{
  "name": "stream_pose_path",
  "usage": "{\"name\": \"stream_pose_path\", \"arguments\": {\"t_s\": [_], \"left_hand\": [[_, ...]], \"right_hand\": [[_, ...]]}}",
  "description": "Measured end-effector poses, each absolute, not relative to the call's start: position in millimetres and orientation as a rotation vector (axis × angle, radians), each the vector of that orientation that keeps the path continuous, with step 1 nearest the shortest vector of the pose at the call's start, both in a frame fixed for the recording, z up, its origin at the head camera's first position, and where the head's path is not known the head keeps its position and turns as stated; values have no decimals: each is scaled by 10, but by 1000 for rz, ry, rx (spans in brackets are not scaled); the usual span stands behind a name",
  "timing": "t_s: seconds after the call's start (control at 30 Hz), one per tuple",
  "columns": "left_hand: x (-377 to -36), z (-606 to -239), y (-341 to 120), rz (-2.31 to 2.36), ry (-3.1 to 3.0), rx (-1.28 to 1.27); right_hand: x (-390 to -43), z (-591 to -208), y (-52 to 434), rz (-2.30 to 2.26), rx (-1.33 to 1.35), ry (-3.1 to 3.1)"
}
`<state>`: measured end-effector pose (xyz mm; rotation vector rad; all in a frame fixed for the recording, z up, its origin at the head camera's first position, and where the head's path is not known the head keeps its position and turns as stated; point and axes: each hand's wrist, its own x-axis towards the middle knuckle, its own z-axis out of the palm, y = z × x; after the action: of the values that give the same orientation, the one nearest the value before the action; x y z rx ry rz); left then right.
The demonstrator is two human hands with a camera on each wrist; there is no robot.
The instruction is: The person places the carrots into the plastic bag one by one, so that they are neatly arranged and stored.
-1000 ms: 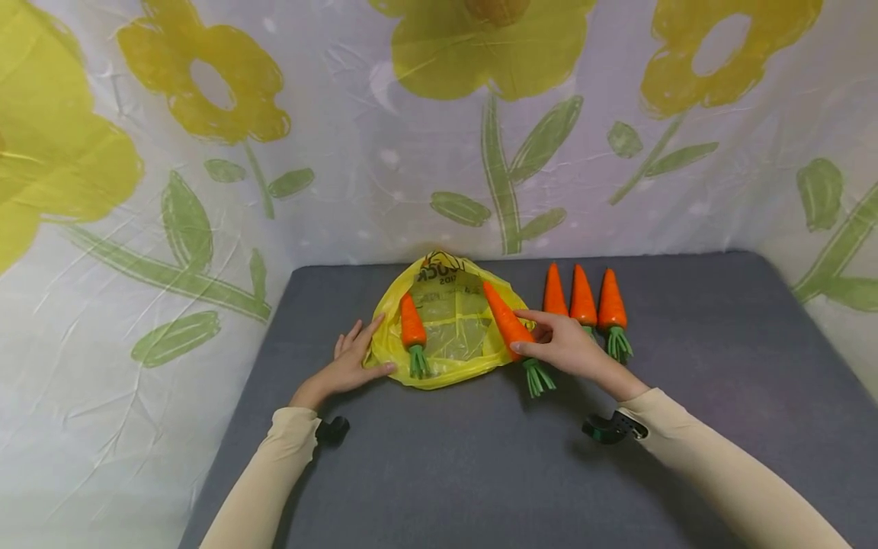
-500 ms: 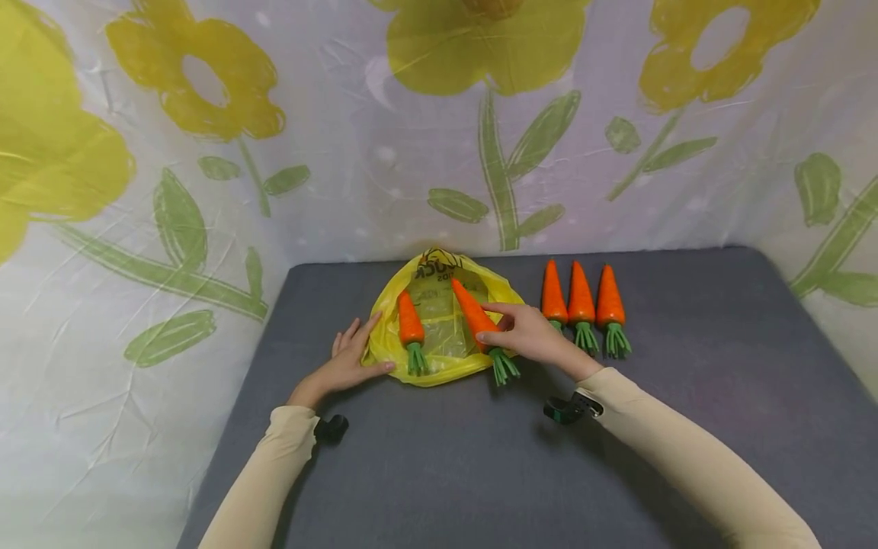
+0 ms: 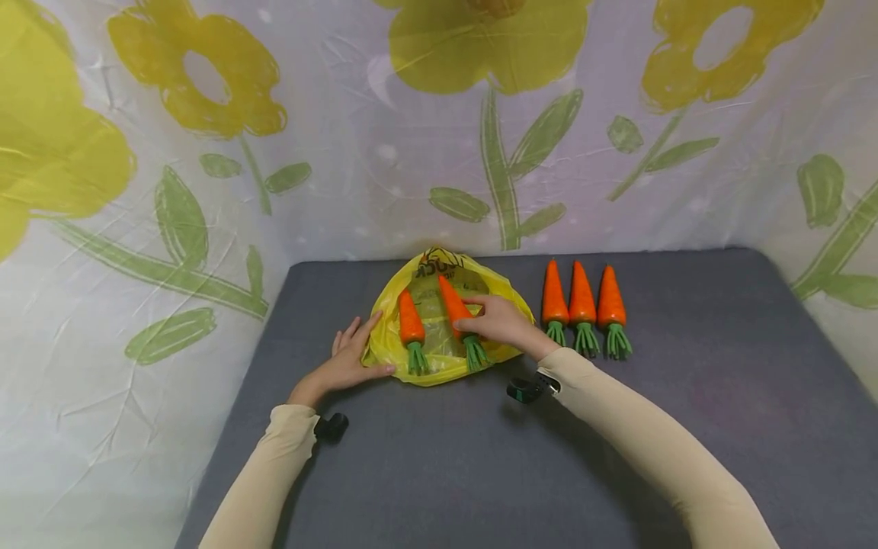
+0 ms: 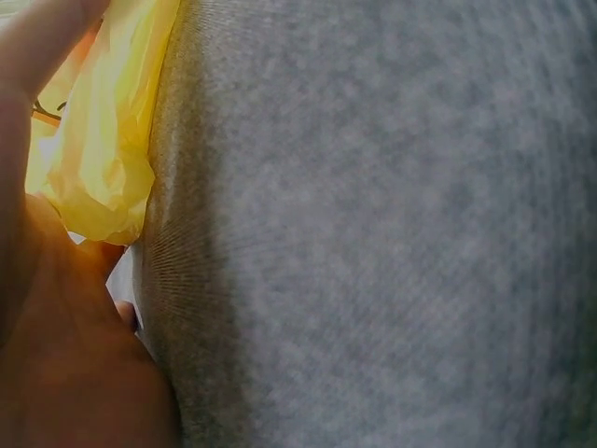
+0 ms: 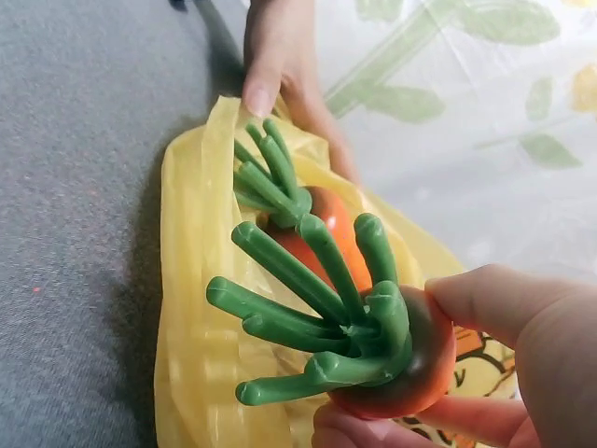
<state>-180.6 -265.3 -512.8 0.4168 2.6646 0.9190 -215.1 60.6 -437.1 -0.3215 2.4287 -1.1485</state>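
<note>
The right hand [image 3: 504,324] pinches a toy carrot [image 3: 454,306] between thumb and fingers [image 5: 485,303], near its leafy end, holding it over the yellow bag [image 3: 439,358]. It looks light, stiff and smooth, probably plastic; the thick end by the green top gives the surest hold. The left hand [image 3: 350,358] lies with fingers straight, pressing the bag's left edge onto the grey surface [image 3: 439,457]. The bag is thin and crinkly, apt to slide. A second carrot [image 3: 411,328] lies on the bag; three carrots [image 3: 581,301] stand in a row right of the bag.

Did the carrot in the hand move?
Yes. The held carrot moved left, away from the three carrots in a row, and now lies over the yellow bag beside the other carrot.
</note>
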Motion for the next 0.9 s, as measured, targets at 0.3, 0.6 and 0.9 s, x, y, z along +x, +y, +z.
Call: {"name": "stream_pose_path", "arguments": {"t_s": [0.3, 0.6, 0.9], "left_hand": [[-1804, -5123, -2659, 927, 2656, 422], [-1814, -5139, -2648, 919, 2652, 430], [-1811, -5131, -2649, 923, 2655, 429]], "right_hand": [[-2247, -4441, 416, -1152, -335, 2432], [-2347, -4516, 270, -1125, -348, 2483], [-2390, -4558, 144, -1140, -326, 2500]]}}
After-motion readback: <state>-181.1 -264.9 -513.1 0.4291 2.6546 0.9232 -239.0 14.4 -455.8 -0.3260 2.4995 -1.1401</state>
